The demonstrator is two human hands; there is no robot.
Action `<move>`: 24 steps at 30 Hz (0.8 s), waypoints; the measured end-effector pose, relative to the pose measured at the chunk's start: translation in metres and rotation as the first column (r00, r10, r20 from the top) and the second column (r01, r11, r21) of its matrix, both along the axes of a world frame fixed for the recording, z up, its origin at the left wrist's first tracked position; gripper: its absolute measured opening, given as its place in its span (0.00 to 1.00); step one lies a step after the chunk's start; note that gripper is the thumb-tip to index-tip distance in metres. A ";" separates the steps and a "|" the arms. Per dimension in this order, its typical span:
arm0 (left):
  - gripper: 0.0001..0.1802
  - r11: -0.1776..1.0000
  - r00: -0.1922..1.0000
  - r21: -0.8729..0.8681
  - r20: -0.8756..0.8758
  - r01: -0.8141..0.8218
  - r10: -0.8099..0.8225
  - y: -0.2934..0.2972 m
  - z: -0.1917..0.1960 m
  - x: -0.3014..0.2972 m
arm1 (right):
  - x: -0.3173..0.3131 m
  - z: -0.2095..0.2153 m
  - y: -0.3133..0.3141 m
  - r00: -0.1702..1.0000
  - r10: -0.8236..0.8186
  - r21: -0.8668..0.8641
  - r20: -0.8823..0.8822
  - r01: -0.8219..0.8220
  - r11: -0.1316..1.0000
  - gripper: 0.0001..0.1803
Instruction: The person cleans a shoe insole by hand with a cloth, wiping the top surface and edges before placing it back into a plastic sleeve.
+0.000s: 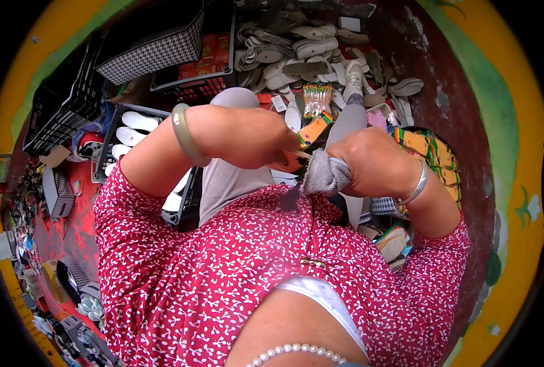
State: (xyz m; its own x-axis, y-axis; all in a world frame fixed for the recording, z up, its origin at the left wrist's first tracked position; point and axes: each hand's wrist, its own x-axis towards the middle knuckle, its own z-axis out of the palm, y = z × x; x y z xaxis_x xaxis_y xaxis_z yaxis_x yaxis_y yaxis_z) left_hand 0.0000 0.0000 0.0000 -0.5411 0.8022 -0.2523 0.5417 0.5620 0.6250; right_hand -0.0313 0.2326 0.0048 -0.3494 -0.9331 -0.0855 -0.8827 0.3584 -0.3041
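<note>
evidently, gray cloth [325, 176] is gripped by the right hand [373, 160], bunched between both hands; whether anything is grasped by the left hand [260, 137] cannot be told, its fingertips being obscured.

Prob. shoe wkshop: heaped shoe pcs [316, 46], crate [146, 109] w/ insoles [140, 120].
</note>
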 end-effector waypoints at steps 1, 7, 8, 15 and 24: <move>0.13 1.000 1.000 0.022 0.021 -0.020 0.019 -0.003 0.003 0.000 | -0.001 0.005 0.002 1.000 -0.004 -0.025 0.007 0.004 1.000 0.12; 0.12 0.987 0.998 0.156 0.045 -0.038 0.031 -0.003 -0.006 0.009 | 0.001 0.008 0.010 0.997 0.012 -0.049 0.077 -0.009 0.999 0.12; 0.12 0.982 0.996 0.178 0.075 -0.060 0.048 -0.002 -0.007 0.009 | 0.000 0.009 0.011 0.994 0.005 -0.044 0.108 0.000 0.999 0.12; 0.12 0.711 0.709 0.309 0.601 -0.632 0.369 -0.081 -0.026 0.007 | -0.060 -0.001 0.090 0.748 -0.528 0.139 0.403 0.520 0.843 0.11; 0.24 0.409 0.570 0.483 0.813 -0.774 0.120 -0.062 -0.076 0.000 | -0.071 -0.104 0.130 0.326 0.021 -0.293 0.945 0.817 0.496 0.29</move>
